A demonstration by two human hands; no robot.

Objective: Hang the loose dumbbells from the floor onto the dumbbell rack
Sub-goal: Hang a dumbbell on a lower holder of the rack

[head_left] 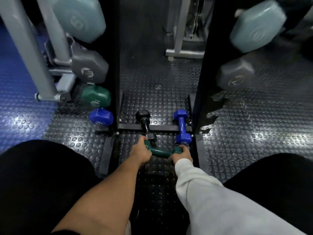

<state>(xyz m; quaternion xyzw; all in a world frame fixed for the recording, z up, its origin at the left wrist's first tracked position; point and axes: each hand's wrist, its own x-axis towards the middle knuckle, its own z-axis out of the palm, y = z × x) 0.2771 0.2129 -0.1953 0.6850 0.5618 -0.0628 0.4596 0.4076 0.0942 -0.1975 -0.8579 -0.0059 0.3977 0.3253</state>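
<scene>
A green dumbbell (160, 152) lies crosswise low in the head view, held at both ends. My left hand (141, 152) grips its left head and my right hand (183, 154) grips its right head. Just beyond it a black dumbbell (145, 124) and a blue dumbbell (182, 128) lie across the rack's black base crossbar (130, 127) on the studded floor. The black rack uprights (116, 65) rise left and right. On their outer sides hang a blue dumbbell head (101, 116), a green one (96, 96), grey ones (90, 67) and pale teal ones (79, 16).
A grey machine frame (27, 48) stands at the left and another grey base (184, 53) sits behind the rack. Blue studded flooring (15, 102) lies far left, black studded flooring (254, 124) elsewhere. My dark-clad knees fill both lower corners.
</scene>
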